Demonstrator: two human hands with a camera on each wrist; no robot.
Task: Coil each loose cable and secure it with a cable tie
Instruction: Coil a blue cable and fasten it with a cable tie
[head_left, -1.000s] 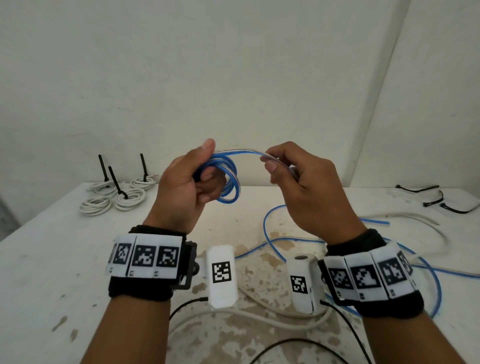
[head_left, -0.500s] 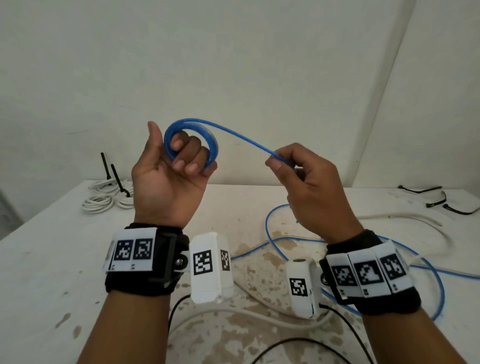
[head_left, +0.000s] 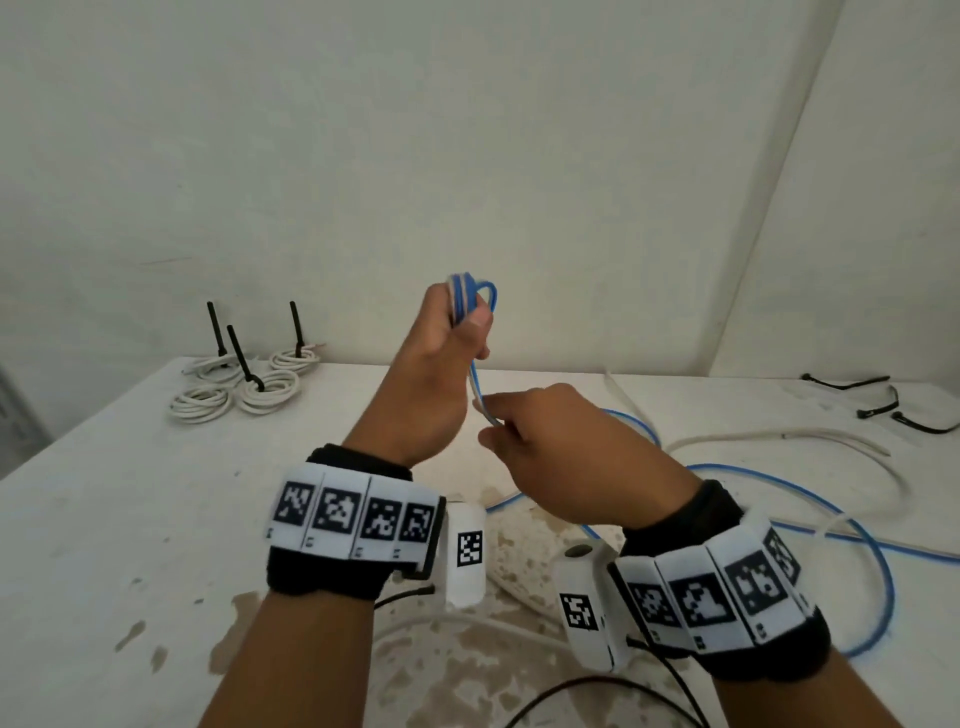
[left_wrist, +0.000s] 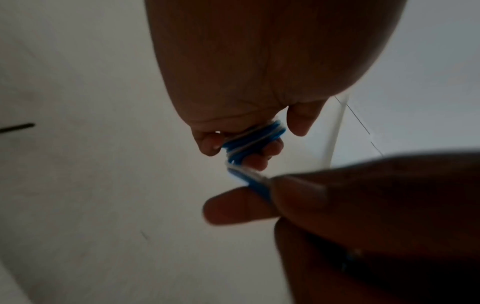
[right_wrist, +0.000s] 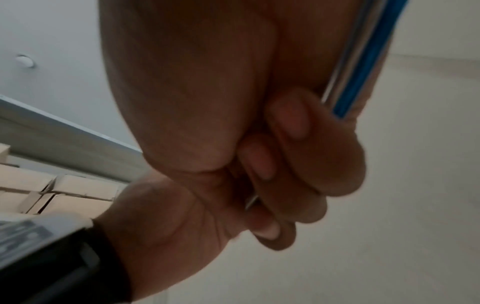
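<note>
A blue-and-white cable is wound in a small coil (head_left: 470, 299) around the fingers of my left hand (head_left: 441, 364), raised above the table. In the left wrist view the coil (left_wrist: 253, 139) wraps my curled fingers. From it the cable (head_left: 480, 395) runs down into my right hand (head_left: 524, 436), which pinches it just below and to the right. The right wrist view shows the cable (right_wrist: 363, 67) running along my closed right fingers. The loose rest of the blue cable (head_left: 831, 519) loops over the table at right.
Several tied white cable coils (head_left: 239, 389) with black ties sit at the far left of the white table (head_left: 104, 519). Loose black cable ties (head_left: 883, 400) lie far right. A loose white cable (head_left: 779, 441) crosses the right side. Walls meet behind the table.
My left hand has turned over and moved right, winding another turn onto the coil. My right hand dropped lower, below the left, still pinching the cable.
</note>
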